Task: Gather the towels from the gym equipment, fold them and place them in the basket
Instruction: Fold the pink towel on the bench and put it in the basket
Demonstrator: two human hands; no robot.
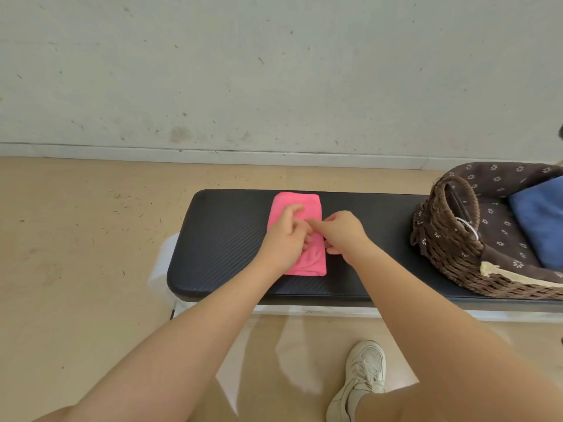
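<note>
A grey concrete wall is seen across the upper half of the view, with a tan floor below it. A black padded worktop is laid across the middle, carried on a white frame.

At the right end of the worktop a brown woven basket is set; it is lined with dark brown cloth printed with small white flowers. A folded blue towel is seen inside the basket, resting on the lining. A strip of cream fabric is draped along the basket's near rim.

A pink towel is laid flat near the middle of the worktop, folded into a narrow rectangle with its long side running away from the viewer. It is well apart from the basket.

The left hand is placed on the towel's middle, fingers curled into the cloth. The right hand is held at the towel's right edge, fingers bent and pinching the fabric there; the fingertips of both hands are close together. How much cloth is gripped cannot be told.

A white laced sneaker is seen on the floor below the worktop.
</note>
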